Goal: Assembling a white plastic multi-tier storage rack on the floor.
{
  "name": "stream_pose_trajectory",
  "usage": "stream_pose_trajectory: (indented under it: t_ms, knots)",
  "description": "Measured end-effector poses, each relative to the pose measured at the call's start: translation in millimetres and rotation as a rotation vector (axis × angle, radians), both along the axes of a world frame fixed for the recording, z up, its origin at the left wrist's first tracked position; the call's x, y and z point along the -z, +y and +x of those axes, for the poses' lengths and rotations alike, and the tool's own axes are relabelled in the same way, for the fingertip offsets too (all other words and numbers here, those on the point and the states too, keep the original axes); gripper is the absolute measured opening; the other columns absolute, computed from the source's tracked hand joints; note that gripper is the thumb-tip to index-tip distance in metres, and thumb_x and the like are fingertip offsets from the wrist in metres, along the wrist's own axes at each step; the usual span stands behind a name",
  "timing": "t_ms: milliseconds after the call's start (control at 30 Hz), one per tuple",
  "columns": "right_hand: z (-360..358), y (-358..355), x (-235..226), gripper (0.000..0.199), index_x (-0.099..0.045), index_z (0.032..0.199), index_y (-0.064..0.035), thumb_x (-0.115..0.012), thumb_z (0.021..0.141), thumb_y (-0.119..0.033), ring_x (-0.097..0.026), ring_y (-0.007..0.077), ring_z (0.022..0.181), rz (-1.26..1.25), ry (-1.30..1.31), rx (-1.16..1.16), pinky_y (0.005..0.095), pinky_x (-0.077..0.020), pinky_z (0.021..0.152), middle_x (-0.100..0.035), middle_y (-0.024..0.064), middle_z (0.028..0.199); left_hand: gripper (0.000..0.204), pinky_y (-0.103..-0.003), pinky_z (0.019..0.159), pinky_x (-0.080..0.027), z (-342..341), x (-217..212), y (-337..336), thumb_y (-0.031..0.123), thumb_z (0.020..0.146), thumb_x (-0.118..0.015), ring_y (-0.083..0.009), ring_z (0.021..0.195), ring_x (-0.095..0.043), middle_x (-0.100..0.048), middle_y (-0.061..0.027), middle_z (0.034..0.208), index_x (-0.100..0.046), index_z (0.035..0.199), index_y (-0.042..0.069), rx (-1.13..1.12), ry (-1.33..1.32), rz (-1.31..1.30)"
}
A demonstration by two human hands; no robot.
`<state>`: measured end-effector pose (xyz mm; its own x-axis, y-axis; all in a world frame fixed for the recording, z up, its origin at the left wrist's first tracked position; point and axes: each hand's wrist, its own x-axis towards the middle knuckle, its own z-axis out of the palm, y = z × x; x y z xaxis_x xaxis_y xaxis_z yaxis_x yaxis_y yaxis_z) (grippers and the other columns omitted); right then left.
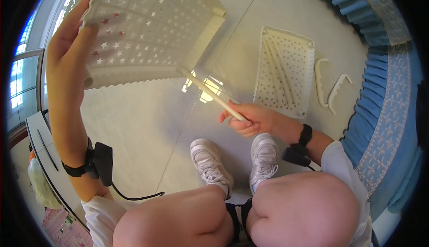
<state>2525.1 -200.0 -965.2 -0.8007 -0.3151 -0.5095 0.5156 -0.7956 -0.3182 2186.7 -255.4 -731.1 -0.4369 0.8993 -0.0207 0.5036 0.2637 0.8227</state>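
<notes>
Tilted up off the floor [134, 126] in the left hand [67, 41], grip wrapped round its edge, the star-holed cream panel [147, 28] is kept corner-out so the cream rod [210, 94], pinched in the right hand [250, 119], meets its corner socket.

The left hand [71, 37] was raised at the upper left of the frame, fingers spread flat, forearm upright. The right hand [250, 119] sat near the centre, fingers curled shut.
</notes>
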Motion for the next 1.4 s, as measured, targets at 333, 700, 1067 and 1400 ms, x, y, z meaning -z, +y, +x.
stream_pose_trajectory:
  t_ms: [333,700,1067,1400]
  knots:
    - [-24.6,-20.1,-6.8,0.036,-0.059,0.098,-0.0039,-0.05,0.103,-0.038,-0.057,0.0269,0.049,1.68,-0.049,0.067,0.0373,-0.0455,0.048,-0.055,0.0079,0.054,0.052,-0.027,0.091,-0.052,-5.3,10.9,19.4,0.012,0.093,-0.052,-0.016,0.109,-0.066,-0.067,-0.0119,0.125,-0.053,0.145,0.014,0.007,0.394,0.101]
    - [77.5,13.4,5.0,0.015,-0.064,0.09,-0.0079,-0.067,0.081,-0.02,-0.066,0.0248,0.076,2.128,-0.525,0.335,0.0434,-0.051,0.068,-0.066,0.0083,0.084,0.051,-0.027,0.066,-0.05,-9.0,47.7,71.3,0.018,0.091,-0.059,-0.0114,0.08,-0.065,-0.068,-0.0047,0.099,-0.056,0.142,0.018,-0.08,0.179,0.025]
    - [121.0,58.1,36.2,0.036,-0.061,0.124,-0.005,-0.062,0.089,-0.007,-0.059,0.0357,0.098,2.105,-0.788,0.132,0.0439,-0.0496,0.084,-0.058,0.0166,0.107,0.065,-0.029,0.087,-0.048,55.3,46.2,65.7,0.039,0.091,-0.069,-0.0157,0.099,-0.065,-0.069,-0.0112,0.108,-0.05,0.146,0.01,-0.025,0.157,-0.126]
    - [2.1,77.2,-91.6,0.038,-0.059,0.121,-0.0016,-0.071,0.085,-0.007,-0.057,0.034,0.114,2.198,0.124,0.694,0.04,-0.0443,0.099,-0.058,0.0175,0.125,0.039,-0.041,0.112,-0.037,-5.8,53.7,-4.7,0.03,0.101,-0.049,-0.0247,0.127,-0.056,-0.063,-0.0095,0.132,-0.06,0.132,0.009,0.576,0.847,0.006]
